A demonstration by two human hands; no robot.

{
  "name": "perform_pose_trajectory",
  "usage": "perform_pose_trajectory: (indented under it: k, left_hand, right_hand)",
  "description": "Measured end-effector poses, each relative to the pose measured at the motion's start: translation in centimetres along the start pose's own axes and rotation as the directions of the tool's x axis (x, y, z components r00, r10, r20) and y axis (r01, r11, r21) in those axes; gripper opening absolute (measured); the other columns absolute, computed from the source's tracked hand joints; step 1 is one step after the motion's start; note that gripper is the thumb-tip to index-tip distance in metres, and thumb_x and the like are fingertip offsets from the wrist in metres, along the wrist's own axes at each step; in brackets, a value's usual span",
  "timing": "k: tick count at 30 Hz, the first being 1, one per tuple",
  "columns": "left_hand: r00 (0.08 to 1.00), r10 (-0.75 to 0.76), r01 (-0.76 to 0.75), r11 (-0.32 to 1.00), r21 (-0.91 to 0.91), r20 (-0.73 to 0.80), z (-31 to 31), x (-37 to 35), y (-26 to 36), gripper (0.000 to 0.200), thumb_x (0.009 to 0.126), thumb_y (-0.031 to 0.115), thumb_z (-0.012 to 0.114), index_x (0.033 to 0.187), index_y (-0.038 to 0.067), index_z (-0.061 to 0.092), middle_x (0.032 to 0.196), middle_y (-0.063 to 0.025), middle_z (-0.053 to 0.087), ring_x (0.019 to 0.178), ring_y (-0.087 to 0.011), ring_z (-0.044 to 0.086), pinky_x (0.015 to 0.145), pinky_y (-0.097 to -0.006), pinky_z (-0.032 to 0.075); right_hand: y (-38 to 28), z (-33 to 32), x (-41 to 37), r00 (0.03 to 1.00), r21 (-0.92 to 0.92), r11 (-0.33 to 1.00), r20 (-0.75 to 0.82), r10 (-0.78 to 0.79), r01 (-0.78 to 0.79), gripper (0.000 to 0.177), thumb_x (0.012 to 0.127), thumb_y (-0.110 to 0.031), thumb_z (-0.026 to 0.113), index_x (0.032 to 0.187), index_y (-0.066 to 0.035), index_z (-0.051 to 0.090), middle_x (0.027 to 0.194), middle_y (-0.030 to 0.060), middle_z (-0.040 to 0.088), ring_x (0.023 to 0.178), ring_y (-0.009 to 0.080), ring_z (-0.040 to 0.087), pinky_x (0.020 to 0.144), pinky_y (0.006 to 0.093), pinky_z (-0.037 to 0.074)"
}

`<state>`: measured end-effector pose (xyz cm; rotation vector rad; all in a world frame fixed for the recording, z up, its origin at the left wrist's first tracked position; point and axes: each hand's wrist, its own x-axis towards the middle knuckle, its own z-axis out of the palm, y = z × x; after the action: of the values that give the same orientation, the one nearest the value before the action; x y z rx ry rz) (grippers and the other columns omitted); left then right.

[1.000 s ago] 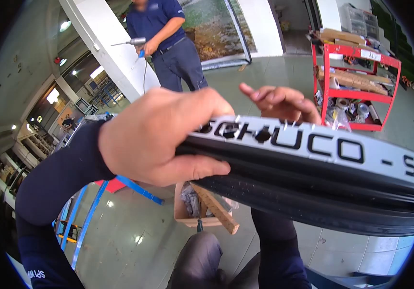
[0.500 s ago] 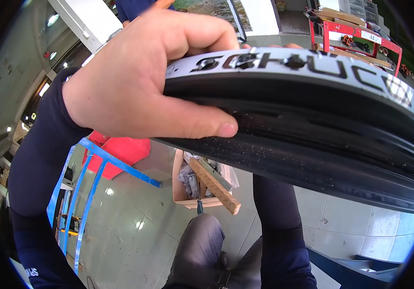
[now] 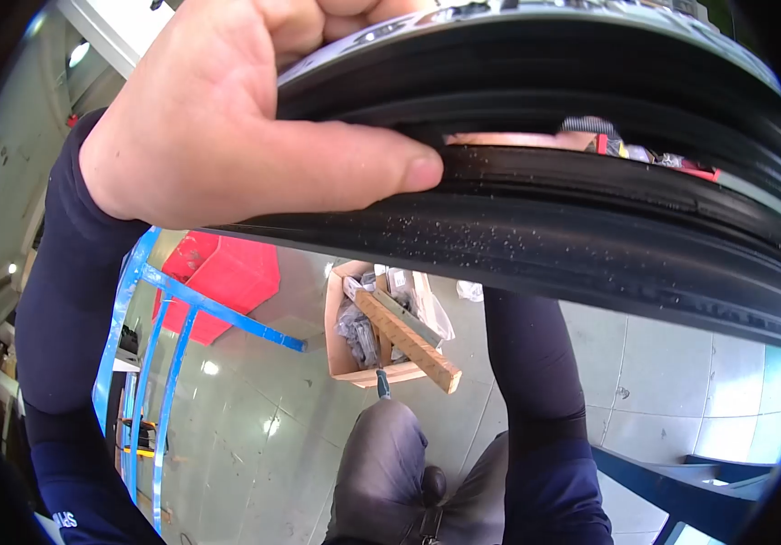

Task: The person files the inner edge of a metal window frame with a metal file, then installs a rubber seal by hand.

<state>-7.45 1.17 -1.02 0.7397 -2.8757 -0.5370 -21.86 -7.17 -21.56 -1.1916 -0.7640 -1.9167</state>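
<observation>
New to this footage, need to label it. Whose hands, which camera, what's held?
No machine: a person works bare-handed. Every picture comes from one camera worn on the head, looking forward and down. The left hand grips a long black grooved profile, its thumb across the near face. The right sleeve rises behind the profile; the right hand is mostly hidden, apparently just skin through a gap. Below, on the tiled floor, sits an open cardboard box with a wooden strip jutting over its rim.
</observation>
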Motion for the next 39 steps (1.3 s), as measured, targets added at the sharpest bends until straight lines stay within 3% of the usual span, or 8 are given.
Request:
perform_pose_trajectory:
  k: [13, 16, 20, 22, 27, 32, 37, 39]
  left_hand:
    - [0.983, 0.163, -0.166, 0.985, -0.037, -0.085, 0.5, -0.9, -2.2, 0.034, 0.078, -0.003, 0.074, 0.107, -0.003, 0.057, 0.102, -0.0061, 0.067, 0.093, -0.0105, 0.062, 0.085, -0.0247, 0.048]
    - [0.958, 0.266, -0.251, 0.958, 0.136, -0.106, 0.9, -0.9, -2.7, 0.035, 0.081, 0.0, 0.071, 0.113, -0.004, 0.058, 0.102, -0.0068, 0.067, 0.091, -0.0106, 0.063, 0.083, -0.0248, 0.048]
    - [0.904, 0.422, -0.351, 0.817, 0.457, -0.061, 0.2, -1.0, -2.3, 0.037, 0.078, 0.005, 0.074, 0.111, -0.003, 0.06, 0.097, -0.0068, 0.066, 0.083, -0.0116, 0.063, 0.077, -0.0247, 0.049]
    - [0.897, 0.436, -0.369, 0.832, 0.415, -0.076, 0.2, -0.7, -2.4, 0.038, 0.076, 0.006, 0.074, 0.11, -0.003, 0.062, 0.094, -0.0078, 0.066, 0.083, -0.0135, 0.064, 0.077, -0.0254, 0.05]
    - [0.973, 0.223, -0.225, 0.974, -0.039, -0.057, -0.3, -1.0, -2.2, 0.029, 0.081, 0.01, 0.067, 0.106, -0.004, 0.062, 0.088, -0.0057, 0.065, 0.08, -0.0112, 0.061, 0.073, -0.0247, 0.049]
    - [0.99, 0.11, -0.094, 0.981, -0.171, 0.086, -0.9, -0.5, -1.9, 0.029, 0.094, 0.024, 0.067, 0.103, -0.003, 0.061, 0.081, 0.0004, 0.059, 0.074, -0.0055, 0.053, 0.066, -0.0231, 0.043]
    - [0.968, 0.24, -0.227, 0.962, -0.15, 0.078, -0.3, 0.0, -2.9, 0.033, 0.089, 0.023, 0.073, 0.105, -0.002, 0.06, 0.082, -0.0003, 0.061, 0.076, -0.0066, 0.056, 0.066, -0.0251, 0.046]
    - [0.95, 0.313, -0.313, 0.948, 0.052, 0.005, -0.1, -0.1, -2.9, 0.032, 0.083, 0.017, 0.076, 0.103, -0.002, 0.06, 0.081, -0.0051, 0.064, 0.073, -0.0109, 0.06, 0.066, -0.0272, 0.048]
  right_hand:
    - [0.6, 0.3, -0.1, 1.0, -0.098, 0.995, 0.012, 0.002, -0.001, 0.026, 0.096, -0.014, 0.059, 0.114, 0.003, 0.059, 0.109, 0.0156, 0.063, 0.107, 0.0271, 0.059, 0.101, 0.0482, 0.041]
    - [0.7, 0.4, 0.1, 1.0, -0.117, 0.993, 0.02, -0.004, 0.006, 0.026, 0.095, -0.014, 0.06, 0.114, 0.003, 0.059, 0.109, 0.015, 0.063, 0.106, 0.0261, 0.059, 0.099, 0.0467, 0.042]
    - [0.9, 0.5, 0.6, 0.999, -0.121, 0.992, 0.034, -0.024, 0.028, 0.027, 0.094, -0.014, 0.062, 0.115, 0.003, 0.058, 0.109, 0.0143, 0.063, 0.105, 0.0249, 0.06, 0.098, 0.0448, 0.043]
    - [0.7, 0.4, 1.1, 0.999, -0.12, 0.993, 0.038, -0.013, 0.017, 0.027, 0.094, -0.014, 0.063, 0.115, 0.003, 0.058, 0.109, 0.0139, 0.063, 0.105, 0.0243, 0.06, 0.097, 0.0439, 0.043]
    - [0.1, 1.1, 2.1, 0.999, -0.155, 0.988, 0.052, 0.001, 0.007, 0.028, 0.092, -0.013, 0.065, 0.115, 0.003, 0.058, 0.109, 0.013, 0.063, 0.103, 0.0227, 0.06, 0.094, 0.0415, 0.044]
    - [-0.1, 1.6, 2.1, 0.999, -0.217, 0.976, 0.041, 0.015, -0.006, 0.03, 0.091, -0.013, 0.067, 0.115, 0.002, 0.057, 0.109, 0.0121, 0.063, 0.102, 0.0212, 0.06, 0.092, 0.0391, 0.046]
    - [0.7, 1.5, 0.9, 1.0, -0.348, 0.937, -0.02, 0.005, -0.012, 0.032, 0.09, -0.013, 0.069, 0.115, 0.002, 0.057, 0.109, 0.0112, 0.063, 0.101, 0.0196, 0.06, 0.089, 0.0367, 0.047]
    - [0.8, 1.9, -0.3, 0.997, -0.482, 0.876, -0.071, -0.008, -0.027, 0.032, 0.09, -0.013, 0.07, 0.115, 0.002, 0.057, 0.109, 0.0108, 0.063, 0.1, 0.019, 0.06, 0.089, 0.0357, 0.048]
